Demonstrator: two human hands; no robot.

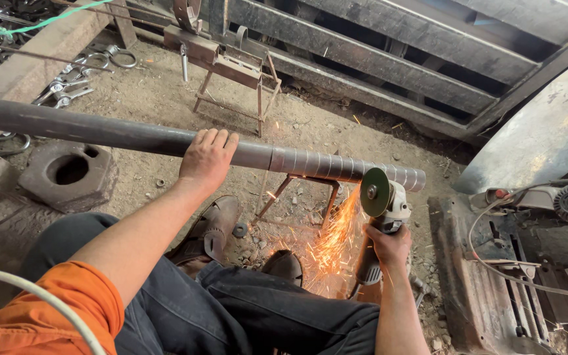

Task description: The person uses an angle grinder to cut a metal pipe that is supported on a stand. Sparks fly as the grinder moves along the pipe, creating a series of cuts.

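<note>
A long dark steel pipe [113, 135] lies across the view on a small metal stand [300, 190]. Its right end [356, 169] is ground bright with ring marks. My left hand [208, 158] rests palm down on the pipe near its middle. My right hand [389, 246] grips the body of an angle grinder [384, 210]. The grinder's green disc [375, 192] touches the pipe's bright end from below, and orange sparks [333, 246] spray down toward my sandalled feet [215, 230].
A second metal stand [231, 72] sits further back on the dirt floor. A round steel block with a hole [67, 174] lies at left, with wrenches and rings [77, 79] beyond. Machine parts and a white cable [514, 263] fill the right side.
</note>
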